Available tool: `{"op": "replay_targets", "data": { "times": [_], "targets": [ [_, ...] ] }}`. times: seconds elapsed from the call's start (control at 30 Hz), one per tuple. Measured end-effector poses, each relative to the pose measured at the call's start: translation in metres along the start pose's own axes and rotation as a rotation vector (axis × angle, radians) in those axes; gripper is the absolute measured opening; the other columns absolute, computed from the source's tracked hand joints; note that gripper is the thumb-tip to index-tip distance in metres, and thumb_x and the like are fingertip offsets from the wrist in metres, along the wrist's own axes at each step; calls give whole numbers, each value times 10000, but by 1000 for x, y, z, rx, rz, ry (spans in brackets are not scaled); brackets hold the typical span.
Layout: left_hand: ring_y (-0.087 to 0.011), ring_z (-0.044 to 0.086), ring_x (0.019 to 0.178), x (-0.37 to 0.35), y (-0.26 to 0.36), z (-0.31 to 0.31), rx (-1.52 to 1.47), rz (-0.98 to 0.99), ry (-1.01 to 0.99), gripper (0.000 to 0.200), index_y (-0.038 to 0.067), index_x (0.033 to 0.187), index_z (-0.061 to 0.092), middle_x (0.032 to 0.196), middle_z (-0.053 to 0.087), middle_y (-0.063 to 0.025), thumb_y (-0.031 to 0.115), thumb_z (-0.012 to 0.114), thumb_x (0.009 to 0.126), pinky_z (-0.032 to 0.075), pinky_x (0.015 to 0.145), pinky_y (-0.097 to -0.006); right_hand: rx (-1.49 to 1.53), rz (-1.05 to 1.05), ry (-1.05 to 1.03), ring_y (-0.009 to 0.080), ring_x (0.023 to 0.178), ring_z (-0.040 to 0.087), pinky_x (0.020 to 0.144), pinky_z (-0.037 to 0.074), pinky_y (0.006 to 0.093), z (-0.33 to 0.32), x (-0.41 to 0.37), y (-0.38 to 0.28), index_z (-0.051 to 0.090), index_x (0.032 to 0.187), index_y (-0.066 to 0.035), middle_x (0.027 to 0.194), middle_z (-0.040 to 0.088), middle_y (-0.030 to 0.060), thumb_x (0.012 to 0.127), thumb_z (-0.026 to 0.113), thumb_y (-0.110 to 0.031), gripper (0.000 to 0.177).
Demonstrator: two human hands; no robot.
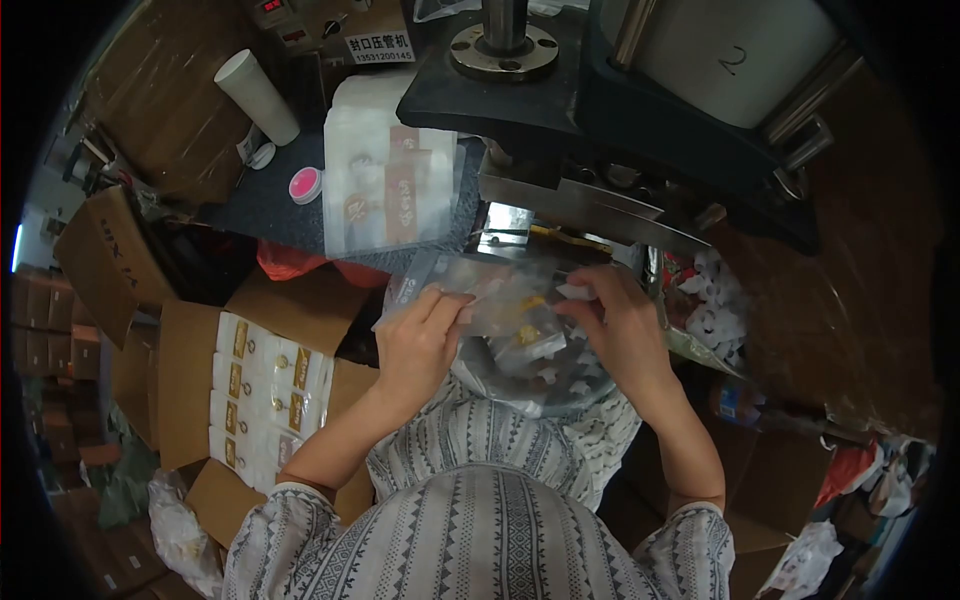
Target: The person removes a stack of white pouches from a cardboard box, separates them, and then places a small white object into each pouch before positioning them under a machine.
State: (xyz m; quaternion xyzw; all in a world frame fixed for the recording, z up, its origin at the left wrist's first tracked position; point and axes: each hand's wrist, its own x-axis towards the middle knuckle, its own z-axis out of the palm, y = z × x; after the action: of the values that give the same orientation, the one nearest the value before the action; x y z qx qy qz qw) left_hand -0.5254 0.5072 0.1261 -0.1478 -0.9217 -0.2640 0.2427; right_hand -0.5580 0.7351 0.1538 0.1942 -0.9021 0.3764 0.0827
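A clear plastic bag (500,290) with gold and white print is stretched between my two hands, in front of the machine. My left hand (420,335) pinches its left side with closed fingers. At the right, my right hand (615,325) has thumb and fingertips pressed together on a small white piece (577,290) by the bag's edge. Below the bag, a round clear container (540,390) with small white and dark pieces rests at my lap; the bag partly hides it.
A black press machine (600,130) stands ahead. Left of it are stacked printed bags (385,190), a pink-topped round jar (305,185) and a white cup (257,98). An open carton (190,375) of packets stands left; a bag of white pieces (710,305) lies right.
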Motion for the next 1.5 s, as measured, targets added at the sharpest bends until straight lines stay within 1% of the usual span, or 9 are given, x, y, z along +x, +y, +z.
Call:
{"op": "replay_targets", "data": {
  "times": [0.23, 0.33, 0.63, 0.77, 0.87, 1.03, 1.23, 1.43, 1.5],
  "targets": [
    [-261, 624, 651, -5, 3, 21, -337, -24, -370, 122, 29, 903, 643, 792, 617, -95, 123, 648, 826, 469, 555, -351, 338, 77, -286, 150, 741, 622, 676, 503, 269, -9, 6, 2, 628, 1041, -42, 933, 655, 66, 777, 727, -106, 288],
    [-180, 656, 675, 16, 12, 37, -702, -495, -642, 187, -7, 966, 638, 837, 660, -112, 158, 609, 885, 484, 576, -317, 355, 218, -53, 141, 742, 614, 686, 494, 287, -13, 4, 12, 638, 1030, -39, 889, 667, 52, 793, 707, -94, 253],
    [-169, 659, 649, 39, -1, 75, -1175, -935, -589, 295, -56, 1026, 615, 796, 667, -95, 219, 582, 924, 524, 578, -269, -699, 309, 165, 337, 863, 615, 767, 503, 434, -37, -21, 87, 619, 1049, -53, 967, 626, 165, 791, 660, -139, 275],
    [-336, 531, 1135, 48, -69, 32, 134, -43, 89, 531, -19, 1259, 480, 1221, 527, -226, 267, 656, 848, 433, 936, -396, -626, 272, 152, 372, 807, 621, 744, 491, 441, -37, -20, 116, 640, 933, -26, 920, 658, 170, 780, 614, -70, 162],
    [-382, 344, 1283, 3, -98, 30, 480, -5, -253, 697, 12, 1360, 365, 1355, 383, -256, 272, 688, 800, 302, 1045, -436, -479, 371, 143, 368, 800, 627, 725, 500, 426, -48, -22, 95, 647, 940, -26, 917, 661, 166, 782, 607, -49, 164],
    [-312, 605, 897, -7, -77, -7, 219, -310, -240, 264, 54, 1035, 622, 979, 616, -131, 118, 671, 783, 484, 730, -376, -24, 435, 111, 321, 787, 638, 693, 515, 376, -50, -9, 21, 647, 965, -18, 879, 659, 149, 765, 643, -9, 200],
    [-304, 607, 710, -4, -13, -23, 35, -136, -16, 114, 46, 909, 640, 825, 609, -107, 46, 637, 796, 471, 593, -367, -13, -248, 50, 200, 785, 640, 703, 515, 305, -1, 17, -20, 646, 996, -25, 900, 652, 106, 772, 686, -14, 228],
    [-261, 617, 622, -4, -1, 11, -332, -61, -345, 85, 45, 903, 652, 769, 620, -100, 101, 632, 843, 473, 557, -356, 268, 20, -169, 215, 862, 644, 745, 509, 316, -1, 9, -2, 635, 1037, -21, 953, 655, 123, 789, 684, -31, 253],
    [-174, 634, 583, 12, 7, 27, -529, -458, -696, 150, 18, 911, 655, 769, 653, -98, 161, 627, 876, 475, 536, -324, 267, 137, 54, 227, 868, 649, 741, 507, 323, -5, 7, 8, 622, 1069, -27, 946, 657, 128, 790, 691, -58, 289]
  ]
}}
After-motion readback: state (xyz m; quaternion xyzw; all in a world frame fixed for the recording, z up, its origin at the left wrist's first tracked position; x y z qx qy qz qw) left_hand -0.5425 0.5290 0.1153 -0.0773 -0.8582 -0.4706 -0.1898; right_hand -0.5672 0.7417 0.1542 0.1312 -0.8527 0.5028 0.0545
